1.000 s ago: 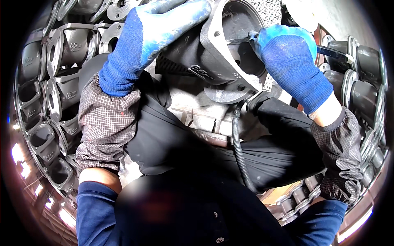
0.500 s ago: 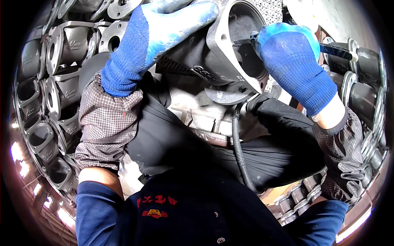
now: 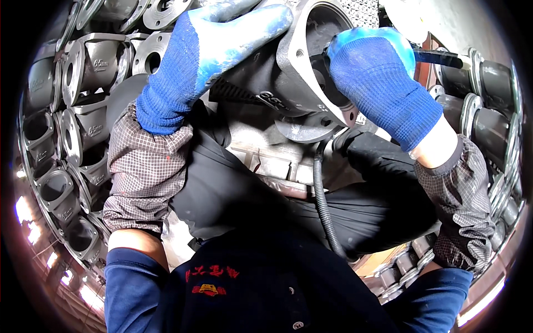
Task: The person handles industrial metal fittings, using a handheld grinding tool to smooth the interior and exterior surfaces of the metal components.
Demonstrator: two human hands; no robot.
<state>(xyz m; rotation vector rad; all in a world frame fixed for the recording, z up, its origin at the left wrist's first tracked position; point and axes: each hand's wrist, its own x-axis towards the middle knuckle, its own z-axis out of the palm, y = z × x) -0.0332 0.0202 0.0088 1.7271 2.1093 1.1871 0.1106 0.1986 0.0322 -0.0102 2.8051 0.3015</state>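
A dark grey flanged valve-body casting (image 3: pixel 252 75) lies tilted in front of me, its wide square-flanged mouth facing right. My gloved left hand (image 3: pixel 233 39) grips its upper left side, one digit stretched along the body; the other fingers are partly cut off by the top edge. At the mouth, my gloved right hand (image 3: pixel 372 61) is closed around a long dark bar-shaped tool (image 3: pixel 436 57) with a pale end sticking out to the right. The tool's other end points into the bore and is mostly hidden by the hand, so its exact kind cannot be made out.
Similar grey castings (image 3: pixel 97 64) are stacked along the left, with more castings (image 3: pixel 491 130) on the right. A ribbed black hose (image 3: pixel 322 205) runs between my legs. Under the work piece sits a round metal flange (image 3: pixel 305 129). A perforated metal surface (image 3: pixel 363 12) lies behind.
My right hand has shifted left and slightly up with the tool, closer over the casting's mouth. The casting and my left hand have barely moved.
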